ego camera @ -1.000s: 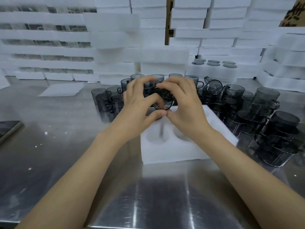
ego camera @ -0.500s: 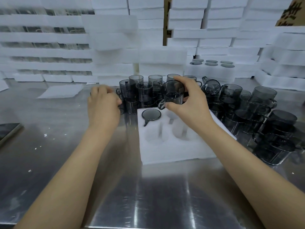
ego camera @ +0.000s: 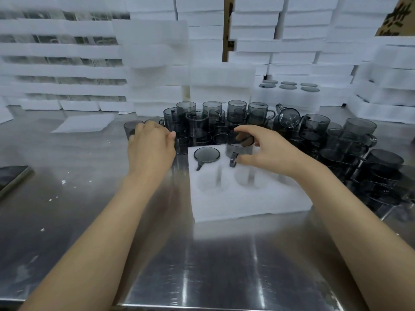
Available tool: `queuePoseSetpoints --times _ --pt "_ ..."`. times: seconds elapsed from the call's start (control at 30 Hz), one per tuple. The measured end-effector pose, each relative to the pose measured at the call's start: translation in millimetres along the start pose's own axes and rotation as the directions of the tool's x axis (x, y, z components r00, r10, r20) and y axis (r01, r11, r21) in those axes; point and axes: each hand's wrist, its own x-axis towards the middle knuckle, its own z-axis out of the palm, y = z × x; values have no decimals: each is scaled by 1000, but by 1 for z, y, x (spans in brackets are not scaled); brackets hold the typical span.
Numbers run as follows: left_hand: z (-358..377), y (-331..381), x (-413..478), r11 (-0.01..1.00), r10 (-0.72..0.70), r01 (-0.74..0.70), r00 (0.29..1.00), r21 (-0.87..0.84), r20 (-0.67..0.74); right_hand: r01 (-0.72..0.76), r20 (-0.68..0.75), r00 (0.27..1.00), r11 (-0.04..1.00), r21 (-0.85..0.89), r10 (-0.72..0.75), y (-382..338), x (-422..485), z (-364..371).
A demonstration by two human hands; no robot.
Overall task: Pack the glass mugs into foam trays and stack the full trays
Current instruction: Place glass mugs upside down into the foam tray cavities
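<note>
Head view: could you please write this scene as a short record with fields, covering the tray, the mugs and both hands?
foam tray: lies flat on the steel table; two front pockets are visibly empty
seated mug: in the back left pocket
held mug: at the back middle pocket, handle toward the camera
right hand: grips the held mug at its rim
left hand: on the loose mugs left of the tray; grip hidden
background: foam stacks

Glossy smoked glass mugs point(ego camera: 314, 127), matt white foam tray point(ego camera: 247, 204), shiny scuffed steel table point(ego camera: 202, 265)
</note>
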Motion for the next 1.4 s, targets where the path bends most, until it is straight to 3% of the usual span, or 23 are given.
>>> queuePoseSetpoints --times 0.2,0.4,0.57,0.7,0.87,0.97,1.07,1.13,1.27,1.33,1.4 --pt "13 -2 -3 995 58 -58 998 -84 4 124 112 986 992 -31 -120 -5 -5 8" --pt "33 0 -2 967 254 -252 967 -44 35 92 382 924 966 -240 7 1 -6 7" --pt "50 1 9 911 407 -410 911 50 63 63 371 928 962 -266 42 -1 -6 10" --pt "52 -1 13 874 477 -481 877 -69 -60 78 347 938 960 -270 21 0 -8 12" --pt "49 -2 11 792 578 -605 785 -80 -223 86 338 941 960 -267 10 0 -9 12" --pt "42 1 10 770 601 -638 734 -18 -316 55 254 967 978 -200 -2 0 -8 15" --pt "31 7 8 728 630 -685 645 39 -432 59 30 998 998 -34 -58 0 -5 19" --pt "24 12 4 672 670 -736 557 82 -490 117 -71 991 991 64 -112 -1 -5 19" --pt "17 26 -4 555 746 -817 403 160 -530 293 -210 938 954 59 -275 -1 -4 18" --pt "15 29 -6 542 750 -823 382 170 -540 333 -269 915 939 81 -301 -1 -2 18" --pt "14 32 -8 584 708 -805 439 108 -553 376 -323 888 921 106 -326 0 -1 19"
